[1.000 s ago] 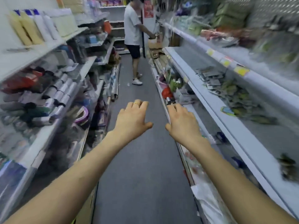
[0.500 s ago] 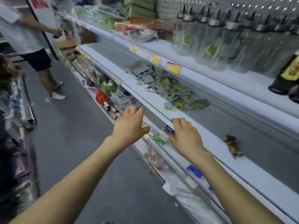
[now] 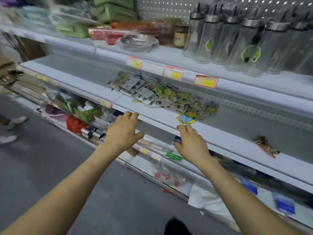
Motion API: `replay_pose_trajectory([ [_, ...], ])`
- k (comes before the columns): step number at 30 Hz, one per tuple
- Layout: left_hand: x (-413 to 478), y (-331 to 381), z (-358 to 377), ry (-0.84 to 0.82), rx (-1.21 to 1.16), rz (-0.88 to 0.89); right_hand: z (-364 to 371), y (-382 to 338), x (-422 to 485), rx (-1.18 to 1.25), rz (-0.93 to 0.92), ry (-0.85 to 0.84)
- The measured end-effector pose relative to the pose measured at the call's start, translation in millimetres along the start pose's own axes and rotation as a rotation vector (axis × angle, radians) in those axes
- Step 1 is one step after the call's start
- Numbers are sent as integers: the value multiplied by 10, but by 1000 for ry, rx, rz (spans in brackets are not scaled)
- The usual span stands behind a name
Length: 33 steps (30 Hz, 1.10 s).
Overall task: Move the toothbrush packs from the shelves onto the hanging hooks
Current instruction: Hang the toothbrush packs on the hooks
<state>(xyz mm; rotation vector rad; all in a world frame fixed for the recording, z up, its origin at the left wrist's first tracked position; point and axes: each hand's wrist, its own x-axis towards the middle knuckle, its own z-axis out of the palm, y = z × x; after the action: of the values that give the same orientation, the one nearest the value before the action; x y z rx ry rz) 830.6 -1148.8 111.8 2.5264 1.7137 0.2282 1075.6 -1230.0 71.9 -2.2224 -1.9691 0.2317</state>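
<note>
1. Reaching toward the shelf (image 3: 220, 134) edge with two hands, the left hand (image 3: 123, 131) and the right hand (image 3: 191, 143), both spread wide, holding nothing.
2. Lying just beyond, on that shelf, in one loose heap: the toothbrush packs (image 3: 160, 97), overlapping too much for counting.
3. Judging the task as hardly beginning: no pack lifted, none hanging on the pegboard (image 3: 169, 7) above.

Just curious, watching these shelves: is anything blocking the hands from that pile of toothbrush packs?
Nothing visible does. The left hand and right hand hover open and empty at the front edge of the shelf. The pile of toothbrush packs lies uncovered just beyond, with the nearest yellow pack right ahead of the right hand.
</note>
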Motion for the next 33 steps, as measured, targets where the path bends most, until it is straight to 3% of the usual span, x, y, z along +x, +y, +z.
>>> replay_pose_trajectory([
  [14,1773,-2283,157,3,-57,-33,563,-1597,2440,60,-13,-44],
  [20,2479,-3079,319,-66,-52,-17,811,-2052,3171,80,87,-62],
  [25,3255,-3690,531,-131,-30,107,1046,-2448,3710,111,231,-9],
  [33,4195,-4208,897,-212,51,231,1483,-2823,3842,202,417,86],
])
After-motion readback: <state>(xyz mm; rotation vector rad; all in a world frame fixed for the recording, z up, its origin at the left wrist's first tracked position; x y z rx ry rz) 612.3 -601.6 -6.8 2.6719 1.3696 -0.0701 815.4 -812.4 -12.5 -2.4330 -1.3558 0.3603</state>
